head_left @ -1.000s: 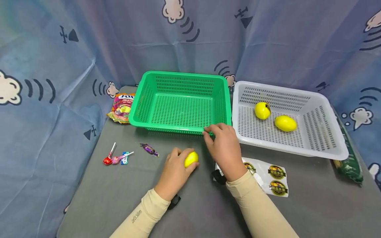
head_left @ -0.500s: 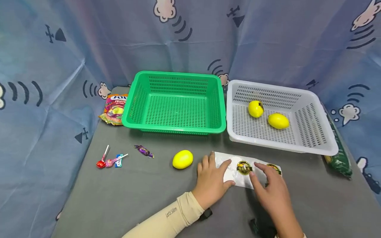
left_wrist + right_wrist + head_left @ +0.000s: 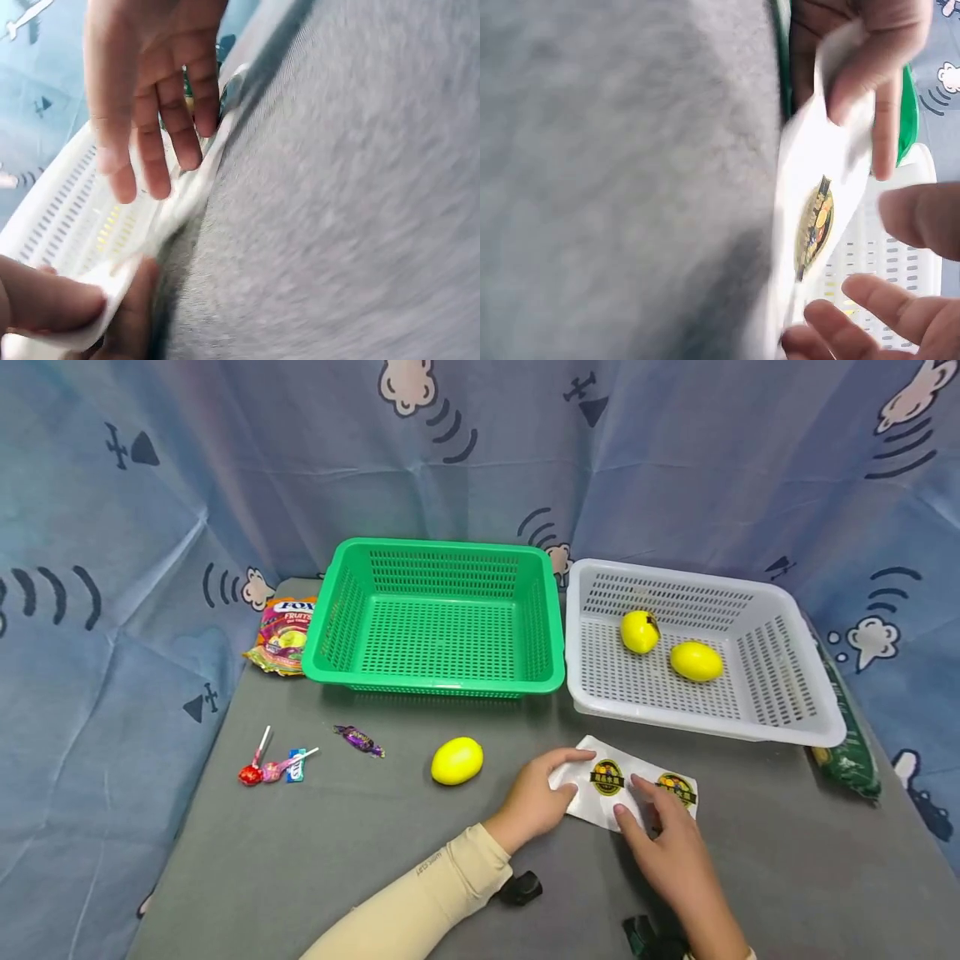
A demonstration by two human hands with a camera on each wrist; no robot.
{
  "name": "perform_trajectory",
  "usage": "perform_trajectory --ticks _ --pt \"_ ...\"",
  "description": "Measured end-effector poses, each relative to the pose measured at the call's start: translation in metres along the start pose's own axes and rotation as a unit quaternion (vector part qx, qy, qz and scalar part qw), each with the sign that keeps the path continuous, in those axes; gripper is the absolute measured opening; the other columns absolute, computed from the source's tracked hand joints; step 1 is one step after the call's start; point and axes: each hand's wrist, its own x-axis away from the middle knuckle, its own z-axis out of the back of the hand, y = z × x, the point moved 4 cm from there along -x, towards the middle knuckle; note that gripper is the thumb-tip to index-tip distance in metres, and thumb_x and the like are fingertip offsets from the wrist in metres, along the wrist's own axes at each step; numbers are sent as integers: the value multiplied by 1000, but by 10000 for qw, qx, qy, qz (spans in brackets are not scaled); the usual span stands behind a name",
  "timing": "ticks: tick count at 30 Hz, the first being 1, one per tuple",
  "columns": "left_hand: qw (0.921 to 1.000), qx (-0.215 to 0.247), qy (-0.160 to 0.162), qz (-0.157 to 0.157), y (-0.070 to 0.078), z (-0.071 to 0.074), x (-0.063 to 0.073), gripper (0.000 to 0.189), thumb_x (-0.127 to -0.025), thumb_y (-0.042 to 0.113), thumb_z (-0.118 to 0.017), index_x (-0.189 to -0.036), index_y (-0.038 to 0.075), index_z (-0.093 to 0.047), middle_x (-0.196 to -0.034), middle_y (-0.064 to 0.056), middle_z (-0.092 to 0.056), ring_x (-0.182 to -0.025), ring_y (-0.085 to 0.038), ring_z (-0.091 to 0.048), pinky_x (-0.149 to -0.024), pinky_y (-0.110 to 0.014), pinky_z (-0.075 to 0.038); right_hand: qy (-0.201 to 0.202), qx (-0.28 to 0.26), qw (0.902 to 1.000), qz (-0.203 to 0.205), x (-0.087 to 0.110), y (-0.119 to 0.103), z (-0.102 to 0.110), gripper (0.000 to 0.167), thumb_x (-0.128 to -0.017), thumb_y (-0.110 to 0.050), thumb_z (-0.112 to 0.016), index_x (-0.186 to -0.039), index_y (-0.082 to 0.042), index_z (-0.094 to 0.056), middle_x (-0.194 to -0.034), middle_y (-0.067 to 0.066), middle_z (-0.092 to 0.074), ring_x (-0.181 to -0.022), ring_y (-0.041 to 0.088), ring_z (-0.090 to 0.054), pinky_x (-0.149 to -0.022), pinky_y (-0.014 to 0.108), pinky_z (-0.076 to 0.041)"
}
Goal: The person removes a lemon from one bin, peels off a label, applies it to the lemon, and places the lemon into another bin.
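My left hand point(image 3: 536, 797) pinches the left end of a white sticker sheet point(image 3: 581, 793) between thumb and fingers. The sheet carries round black-and-gold labels and is lifted and bent at that end; the left wrist view shows the thumb point(image 3: 56, 300) pressed on it. Over the sheet's right part hovers my right hand point(image 3: 667, 839), fingers apart and loosely extended. In the right wrist view its fingertips point(image 3: 870, 289) are near a label point(image 3: 815, 229) with nothing pinched between them. A yellow lemon point(image 3: 457, 761) lies on the grey table, left of my left hand.
Behind stand a green basket point(image 3: 435, 686) and a white basket point(image 3: 675, 723) with two lemons point(image 3: 696, 661), one bearing a dark label. Lollipops point(image 3: 262, 772), a purple-wrapped candy point(image 3: 360, 741) and a candy bag point(image 3: 283, 635) lie left. A green packet point(image 3: 851, 760) lies right.
My left hand has let go of the lemon, crossed to the sticker sheet and raised its left end. My right hand has moved from the green basket's rim to over the sheet.
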Motion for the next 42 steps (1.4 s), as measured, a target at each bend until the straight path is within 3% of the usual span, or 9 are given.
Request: perform_trajectory --ticks 6,14,21,27,34,37,39,40,42 --pt "9966 791 -153 -179 1 2 9 53 -97 -15 -53 -139 11 -70 -142 1 -66 -139 -13 -53 -116 -33 -40 624 -454 9964 -345 -3 -9 1 43 -101 -21 -74 -139 -1 -68 -118 15 -61 -85 15 -55 -71 16 -43" --pt "9924 1168 -227 -327 4 2 18 51 -98 -16 -52 -139 10 -69 -141 1 -67 -139 -13 -52 -118 -34 -37 609 -553 9924 -910 -10 -17 2 30 -98 -28 -78 -115 -4 -78 -104 13 -58 -87 21 -53 -74 32 -42" --pt "9924 1204 -67 -239 0 2 19 51 -97 -15 -54 -138 11 -69 -142 0 -66 -140 -14 -52 -118 -34 -37 219 -250 9985 -441 -6 -11 4 44 -93 -27 -84 -127 -2 -71 -115 16 -58 -91 25 -55 -73 29 -45" --pt "9920 1227 12 -299 -2 5 20 51 -95 -15 -57 -138 10 -70 -142 0 -67 -139 -14 -53 -117 -34 -37 25 313 9995 97 -4 -4 1 42 -88 -25 -90 -119 -2 -74 -103 11 -65 -86 23 -55 -73 41 -44" --pt "9904 1311 -171 -406 1 5 20 52 -95 -14 -58 -140 9 -68 -143 -1 -66 -139 -13 -52 -116 -33 -38 -140 2 9993 -343 -5 -3 1 27 -94 -23 -84 -108 -3 -72 -100 9 -66 -85 21 -57 -74 37 -47" --pt "9942 740 -286 -728 8 7 21 52 -96 -10 -61 -144 10 -66 -146 -3 -63 -139 -16 -53 -116 -34 -40 -82 -54 9986 -516 -3 -1 10 20 -97 -23 -80 -102 -5 -73 -94 6 -64 -82 18 -57 -71 35 -46" --pt "9921 -315 -338 -1169 16 12 23 52 -99 -2 -65 -149 14 -62 -153 -8 -56 -143 -23 -49 -117 -40 -40 -44 -109 9981 -599 -2 0 18 18 -99 -23 -78 -101 -6 -73 -92 5 -65 -79 14 -57 -69 32 -46" --pt "9838 -1002 -321 -1450 21 15 25 53 -101 3 -68 -151 17 -60 -158 -10 -51 -145 -28 -46 -117 -44 -39 -27 -137 9979 -627 -2 1 21 19 -100 -24 -77 -102 -6 -73 -92 4 -66 -79 11 -57 -69 29 -45" --pt "9515 -2381 -153 -1942 31 27 30 55 -101 14 -72 -154 22 -57 -164 -14 -41 -148 -36 -40 -116 -52 -37 31 -304 9976 -626 -1 3 27 21 -100 -25 -76 -104 -5 -73 -93 4 -68 -79 4 -57 -69 23 -45"
